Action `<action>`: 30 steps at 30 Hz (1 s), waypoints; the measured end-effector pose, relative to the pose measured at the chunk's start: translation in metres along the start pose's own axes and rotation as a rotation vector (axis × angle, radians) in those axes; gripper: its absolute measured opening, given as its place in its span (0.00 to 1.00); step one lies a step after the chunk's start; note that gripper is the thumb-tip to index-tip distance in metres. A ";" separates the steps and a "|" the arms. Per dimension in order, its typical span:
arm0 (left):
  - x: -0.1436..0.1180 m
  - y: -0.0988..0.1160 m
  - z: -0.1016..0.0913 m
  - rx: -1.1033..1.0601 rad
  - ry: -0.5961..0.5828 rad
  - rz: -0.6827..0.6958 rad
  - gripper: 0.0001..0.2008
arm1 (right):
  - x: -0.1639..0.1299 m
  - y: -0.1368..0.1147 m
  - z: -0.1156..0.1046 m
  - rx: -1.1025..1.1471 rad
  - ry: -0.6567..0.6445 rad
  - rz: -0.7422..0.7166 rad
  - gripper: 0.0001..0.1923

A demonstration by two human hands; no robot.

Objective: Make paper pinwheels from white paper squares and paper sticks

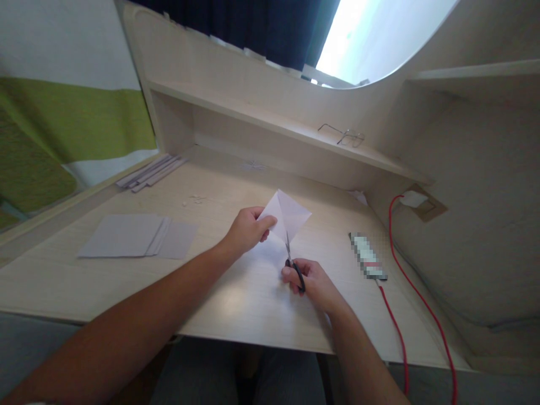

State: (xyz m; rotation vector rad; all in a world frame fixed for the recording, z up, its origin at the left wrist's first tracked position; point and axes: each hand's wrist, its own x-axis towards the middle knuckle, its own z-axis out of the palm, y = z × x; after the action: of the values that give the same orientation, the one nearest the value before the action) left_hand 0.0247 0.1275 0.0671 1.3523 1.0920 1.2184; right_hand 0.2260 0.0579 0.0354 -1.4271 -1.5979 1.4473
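With our left hand (247, 229) pinching the folded paper (286, 216) taut, we should steer the scissors (291, 260) gripped in our right hand (314, 281) straight up its middle.

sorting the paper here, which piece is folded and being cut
The folded white paper pinched in the left hand, with the scissors in the right hand at it; the stack of sheets lies flat, untouched.

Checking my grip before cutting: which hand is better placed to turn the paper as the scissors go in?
Left. The left hand already pinches the folded paper at its edge, while the right hand is busy with the scissors.
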 end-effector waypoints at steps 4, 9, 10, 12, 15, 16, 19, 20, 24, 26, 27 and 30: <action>0.000 0.000 0.000 0.007 0.001 -0.001 0.12 | 0.000 -0.002 0.001 0.003 0.004 0.011 0.19; 0.001 -0.002 0.000 0.004 -0.013 0.011 0.13 | 0.000 -0.002 0.001 -0.001 0.006 0.006 0.21; 0.001 -0.002 0.000 0.006 -0.012 0.009 0.12 | 0.000 -0.002 0.001 0.000 0.007 0.006 0.21; 0.001 -0.002 0.000 0.011 -0.006 0.003 0.12 | 0.000 -0.001 0.001 0.000 0.007 0.007 0.21; 0.000 0.000 0.000 0.009 0.000 -0.002 0.12 | 0.000 0.000 0.000 -0.001 0.000 0.003 0.22; 0.000 0.000 0.000 0.009 0.002 -0.003 0.12 | 0.000 0.001 0.000 -0.003 -0.001 0.002 0.23; 0.000 0.000 0.000 0.015 0.004 -0.005 0.12 | 0.001 0.002 0.000 -0.011 -0.002 -0.001 0.22; 0.001 -0.001 0.000 0.015 0.004 -0.005 0.12 | 0.001 0.002 0.000 -0.008 -0.001 0.001 0.22; 0.001 -0.002 0.000 0.026 0.006 -0.008 0.12 | 0.001 0.003 0.000 0.006 0.000 0.001 0.23; 0.001 -0.003 0.000 0.032 0.011 -0.008 0.12 | 0.001 0.004 0.000 0.003 0.005 0.005 0.23; 0.001 -0.003 -0.001 0.031 0.011 -0.008 0.12 | 0.001 0.004 0.000 0.001 0.008 0.008 0.23; 0.001 -0.003 -0.001 0.024 0.008 -0.008 0.12 | 0.001 0.004 0.001 0.000 0.020 0.018 0.23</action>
State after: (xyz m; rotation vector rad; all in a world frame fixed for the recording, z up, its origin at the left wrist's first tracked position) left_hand 0.0241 0.1292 0.0647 1.3619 1.1197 1.2091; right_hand 0.2266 0.0579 0.0309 -1.4550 -1.5765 1.4386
